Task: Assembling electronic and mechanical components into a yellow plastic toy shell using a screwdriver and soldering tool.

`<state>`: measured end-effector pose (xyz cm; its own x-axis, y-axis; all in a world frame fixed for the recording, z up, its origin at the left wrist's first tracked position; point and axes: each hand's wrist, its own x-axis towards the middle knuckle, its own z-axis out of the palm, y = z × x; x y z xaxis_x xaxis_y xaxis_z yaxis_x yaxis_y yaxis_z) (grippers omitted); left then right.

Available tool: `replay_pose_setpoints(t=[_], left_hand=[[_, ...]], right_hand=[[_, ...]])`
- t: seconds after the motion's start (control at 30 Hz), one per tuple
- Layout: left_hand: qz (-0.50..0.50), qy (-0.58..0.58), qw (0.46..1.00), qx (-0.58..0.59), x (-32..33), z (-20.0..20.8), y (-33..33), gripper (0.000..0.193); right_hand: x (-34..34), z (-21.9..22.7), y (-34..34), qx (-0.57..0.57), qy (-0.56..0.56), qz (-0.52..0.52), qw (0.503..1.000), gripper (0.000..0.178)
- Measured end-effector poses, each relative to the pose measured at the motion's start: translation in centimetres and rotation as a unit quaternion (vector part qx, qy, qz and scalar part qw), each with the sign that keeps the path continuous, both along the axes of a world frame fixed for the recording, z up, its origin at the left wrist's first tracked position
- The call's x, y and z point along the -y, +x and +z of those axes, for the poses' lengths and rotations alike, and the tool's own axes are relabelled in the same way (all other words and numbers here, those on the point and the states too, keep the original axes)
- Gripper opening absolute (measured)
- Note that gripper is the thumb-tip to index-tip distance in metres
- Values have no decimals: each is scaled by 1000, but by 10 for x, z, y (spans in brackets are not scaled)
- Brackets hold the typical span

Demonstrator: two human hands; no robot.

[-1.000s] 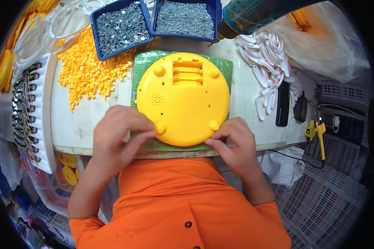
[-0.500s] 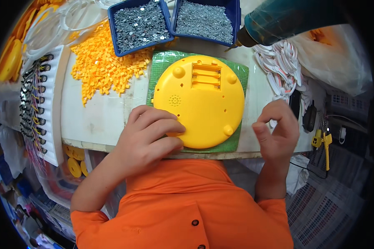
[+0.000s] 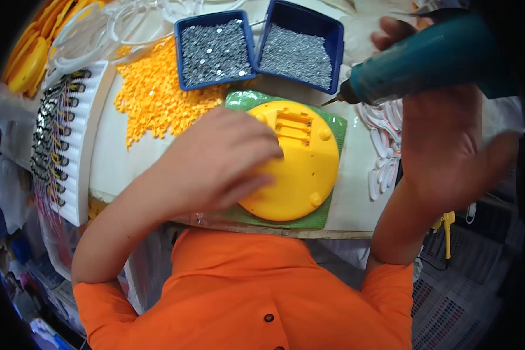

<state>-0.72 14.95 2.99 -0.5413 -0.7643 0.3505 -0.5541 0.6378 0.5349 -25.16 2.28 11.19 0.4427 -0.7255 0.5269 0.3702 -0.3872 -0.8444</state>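
A round yellow plastic housing lies on a green mat, its battery compartment at the far side and small round feet and holes on its face. Over its left part hovers my left hand, fingers bent and smeared by motion; whether they hold anything is hidden. A teal electric screwdriver reaches in from the upper right, its bit pointing left toward the mat. My right hand is raised at that tool, palm showing and thumb spread wide, with its fingers partly hidden behind the tool's body.
Two blue bins of small metal parts stand at the back. Small orange-yellow pieces are heaped at the left, beside a white ridged tray of wired round components. White strap-like parts lie at right, near the screwdriver.
My right hand has risen from beside the housing to the screwdriver. My left hand has moved up and right over the housing. The view has shifted slightly.
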Motion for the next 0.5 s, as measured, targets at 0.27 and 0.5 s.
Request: replay_pose_setpoints(t=[0.27, 0.5], left_hand=[[63, -48, 993, 87, 65, -37, -54, 42], [98, 12, 994, 51, 57, -44, -65, 48]], right_hand=[[-44, -2, -10, 62, 188, 161, 967, 94], [-69, -61, -7, 84, 158, 31, 983, 98]])
